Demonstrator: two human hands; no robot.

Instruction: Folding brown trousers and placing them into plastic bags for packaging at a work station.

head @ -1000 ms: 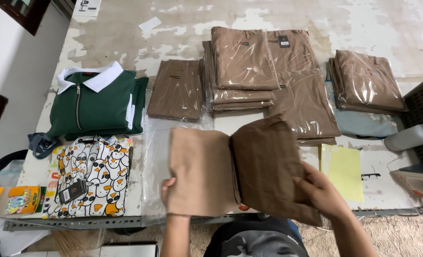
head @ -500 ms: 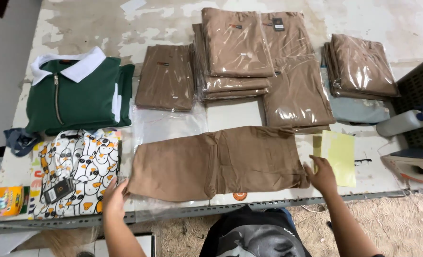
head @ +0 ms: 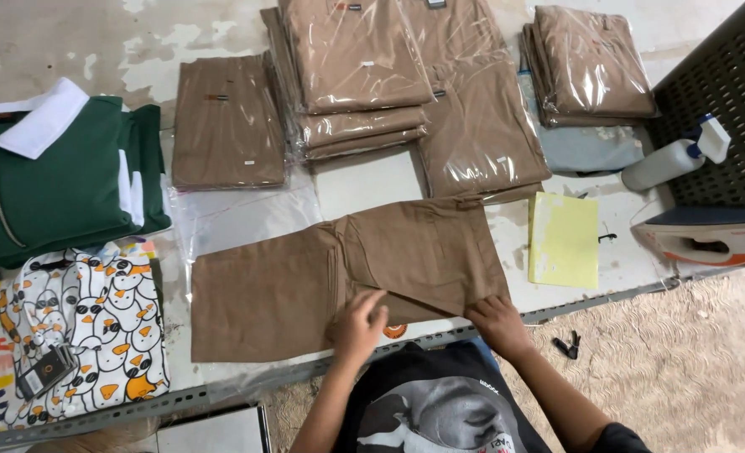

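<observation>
Your left hand (head: 361, 323) and right hand (head: 497, 323) are pressing flat, fingers spread, gripping nothing, on the near edge of the brown trousers (head: 347, 277), which are lying unfolded at the bench's (head: 372, 180) near side, just right of the clear bag (head: 238, 218)

A second ago I held the brown trousers (head: 347, 277) up, folded like a book, one half in each hand. Half a second ago they lay spread flat, my hands far apart at their two ends. Now my left hand (head: 360, 323) has come in from the far left end to the near edge at the middle, and my right hand (head: 497, 320) has slid in beside it, pressing the near right corner.
</observation>
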